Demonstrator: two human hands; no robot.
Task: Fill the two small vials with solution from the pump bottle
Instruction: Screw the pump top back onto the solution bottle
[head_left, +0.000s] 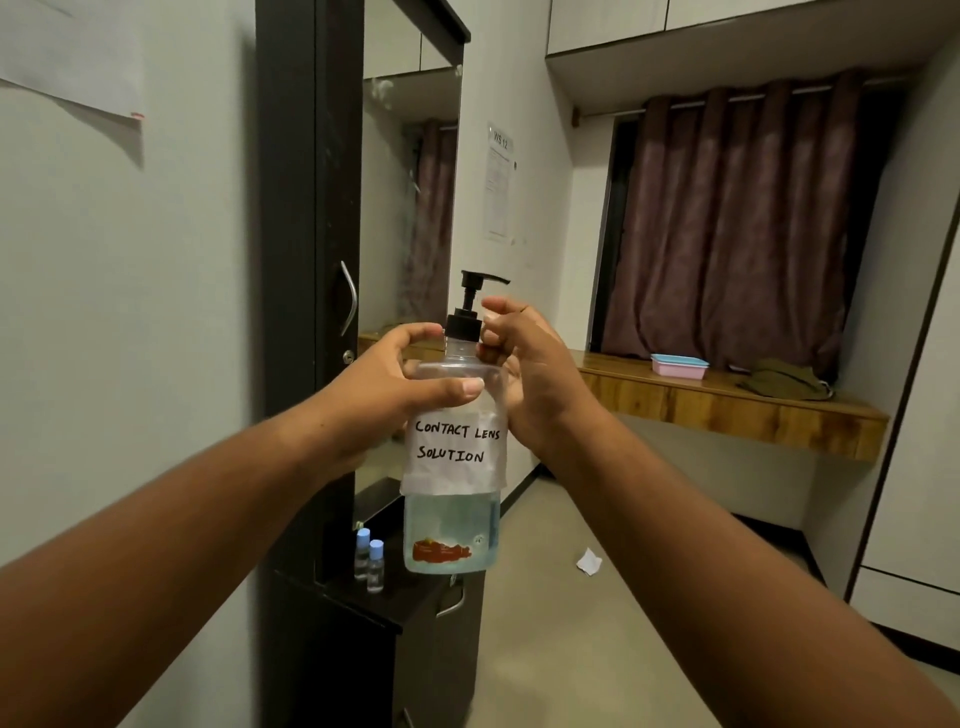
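Pump bottle (452, 467) is held upright in the air in front of the mirror (410, 197). Left hand (384, 395) grips its shoulder, thumb across the front. Right hand (524, 364) has fingers curled at the black pump collar (461, 325). Handwritten label reads "CONTACT LENS SOLUTION". Two blue-capped vials (369, 561) stand side by side on the dark table (395, 597) below, caps on.

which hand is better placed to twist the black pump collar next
Right, probably. The right hand already has its fingertips at the black pump collar. The left hand grips the shoulder of the pump bottle, holding it up in the air, so it should keep steadying.
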